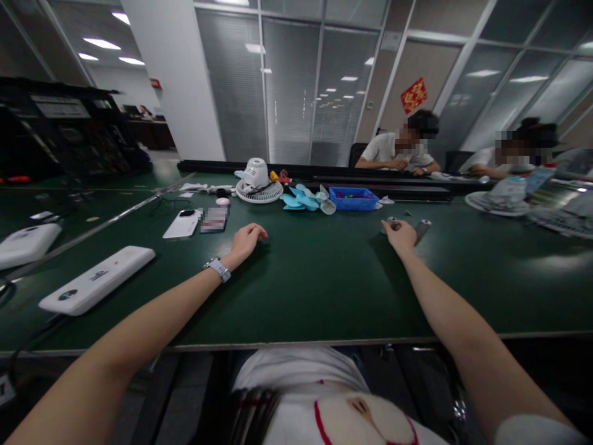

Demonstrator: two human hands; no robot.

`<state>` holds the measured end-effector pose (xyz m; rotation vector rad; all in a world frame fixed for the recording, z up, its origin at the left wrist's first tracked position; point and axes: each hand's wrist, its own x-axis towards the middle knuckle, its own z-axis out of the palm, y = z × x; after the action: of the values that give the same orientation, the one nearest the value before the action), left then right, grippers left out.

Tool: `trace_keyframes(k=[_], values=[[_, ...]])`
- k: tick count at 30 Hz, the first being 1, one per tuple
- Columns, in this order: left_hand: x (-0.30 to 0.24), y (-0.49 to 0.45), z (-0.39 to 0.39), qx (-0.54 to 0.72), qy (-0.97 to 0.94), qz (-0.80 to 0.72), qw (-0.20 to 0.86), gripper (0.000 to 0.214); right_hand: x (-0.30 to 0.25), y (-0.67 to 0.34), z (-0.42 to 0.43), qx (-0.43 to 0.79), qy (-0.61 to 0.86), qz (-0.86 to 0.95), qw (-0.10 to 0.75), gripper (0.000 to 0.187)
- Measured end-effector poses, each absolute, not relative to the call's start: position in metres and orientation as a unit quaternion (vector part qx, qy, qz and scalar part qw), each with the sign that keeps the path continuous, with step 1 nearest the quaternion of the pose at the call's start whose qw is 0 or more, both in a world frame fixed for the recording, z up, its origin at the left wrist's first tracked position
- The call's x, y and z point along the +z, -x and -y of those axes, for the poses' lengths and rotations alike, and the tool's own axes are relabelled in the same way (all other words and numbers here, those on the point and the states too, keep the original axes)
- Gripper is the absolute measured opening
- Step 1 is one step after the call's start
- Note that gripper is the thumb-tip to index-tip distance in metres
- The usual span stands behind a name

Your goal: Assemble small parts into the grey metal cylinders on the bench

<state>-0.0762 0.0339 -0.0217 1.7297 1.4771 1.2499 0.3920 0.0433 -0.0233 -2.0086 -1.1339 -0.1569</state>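
My left hand (248, 240) rests on the green tabletop (315, 284), its fingers curled together and nothing visible in them. A watch is on that wrist. Farther right, my right hand (401, 236) is closed around a short grey cylinder (393, 221), whose round end shows above the fingers; the rest is hidden. A second grey cylinder (423, 228) stands tilted just right of this hand; whether the hand touches it I cannot tell. Beyond and between my hands lie light blue fan blades (303, 199) and a blue basket (354, 207) of small parts.
A white fan body with its grille (259, 193) lies at the back. Left of my left hand are a white phone (181, 224), a second phone-like item (214, 220) and a long white device (99, 279) with a cable. Two people sit across the table, with fan parts (498, 204) near them.
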Motion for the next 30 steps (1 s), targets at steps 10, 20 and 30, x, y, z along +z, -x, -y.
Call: trace_keyframes(k=[10, 20, 30], values=[[-0.002, 0.036, 0.005, 0.411, -0.796, -0.412, 0.166, 0.038, -0.014, -0.196, 0.000, 0.207, 0.468, 0.714, 0.478, 0.035], [0.008, 0.022, 0.014, 0.391, -0.798, -0.425, 0.173, 0.026, -0.019, -0.167, 0.023, 0.200, 0.452, 0.780, 0.384, 0.034], [0.019, 0.013, 0.017, 0.487, -0.743, -0.426, 0.174, 0.016, -0.022, -0.163, 0.026, 0.214, 0.457, 0.771, 0.390, 0.040]])
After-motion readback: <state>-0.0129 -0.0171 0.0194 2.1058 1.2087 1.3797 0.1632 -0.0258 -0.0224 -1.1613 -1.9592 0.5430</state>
